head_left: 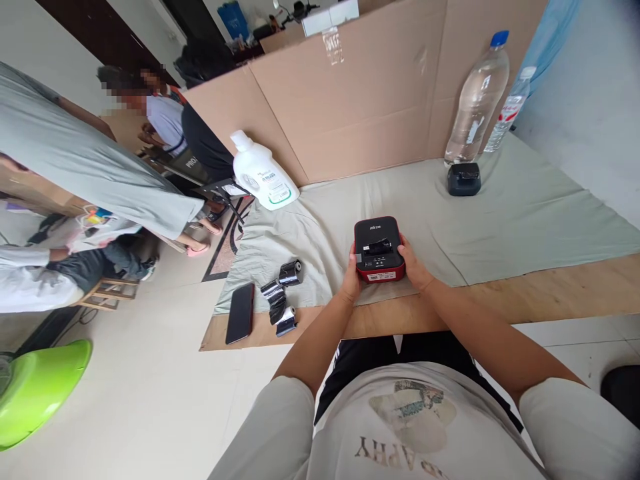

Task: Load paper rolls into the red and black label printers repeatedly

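Note:
A black-and-red box-shaped device [375, 231] with rounded corners rests on the cloth near the table's front edge. White print and a small black piece [383, 247] show on its top, and a white label is on its red near side. My left hand [351, 279] holds the left side, while my right hand [415, 267] grips the right. The fingers curl around the sides and are partly hidden. To the left lie rolls of dark shiny ribbon [291, 272], partly unwound, beside a black phone [240, 313].
A white jug [264, 172] stands at the back left before a cardboard wall [360, 113]. Two clear bottles [477, 100] and a small black case [463, 179] are at the back right. Other people are at left, near a green basin [45, 393] on the floor.

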`<state>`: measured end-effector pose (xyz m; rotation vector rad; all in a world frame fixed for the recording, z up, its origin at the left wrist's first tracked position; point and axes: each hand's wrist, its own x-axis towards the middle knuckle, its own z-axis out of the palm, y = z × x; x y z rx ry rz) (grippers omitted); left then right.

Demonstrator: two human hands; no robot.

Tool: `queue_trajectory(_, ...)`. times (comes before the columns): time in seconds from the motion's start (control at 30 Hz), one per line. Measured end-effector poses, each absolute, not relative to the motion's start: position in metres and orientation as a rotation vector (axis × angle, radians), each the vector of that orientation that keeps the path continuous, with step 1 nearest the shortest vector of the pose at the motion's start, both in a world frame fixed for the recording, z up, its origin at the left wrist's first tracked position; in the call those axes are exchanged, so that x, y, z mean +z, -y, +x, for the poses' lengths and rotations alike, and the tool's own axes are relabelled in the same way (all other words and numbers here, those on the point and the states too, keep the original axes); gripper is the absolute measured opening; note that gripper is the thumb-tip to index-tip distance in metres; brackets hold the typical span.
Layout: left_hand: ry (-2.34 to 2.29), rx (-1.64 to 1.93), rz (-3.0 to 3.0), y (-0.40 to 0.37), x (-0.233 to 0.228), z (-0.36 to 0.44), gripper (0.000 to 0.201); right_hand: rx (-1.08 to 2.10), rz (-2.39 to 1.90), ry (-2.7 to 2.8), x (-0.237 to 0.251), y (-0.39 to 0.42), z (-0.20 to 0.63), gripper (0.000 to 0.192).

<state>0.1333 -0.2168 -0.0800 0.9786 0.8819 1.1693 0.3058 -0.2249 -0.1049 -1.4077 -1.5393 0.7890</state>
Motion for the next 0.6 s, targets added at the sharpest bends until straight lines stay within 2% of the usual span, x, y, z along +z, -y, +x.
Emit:
queue_trajectory(0.13, -0.919, 1.18, 0.971, 0.202, -0.075, 0.123, 0.072, 0.683, -1.473, 1.447, -0.083, 0.224, 0.313, 0.065)
queue_trajectory(0.3, -0.864, 1.153, 1.051, 0.189, -0.059, 0.12, 0.084, 0.35, -1.301, 1.684, -0.061, 0.233, 0.31, 0.043)
queue_trajectory(0.43, -0.883, 1.074, 1.152, 0.189, -0.055, 0.122, 0.083, 0.224, -1.36, 1.718, -0.074, 0.243, 0.299, 0.035)
queue_trajectory(0.6, -0.857, 1.125, 1.22, 0.19, -0.061, 0.121, 0.084, 0.092, -1.516, 1.754, -0.092, 0.249, 0.292, 0.043)
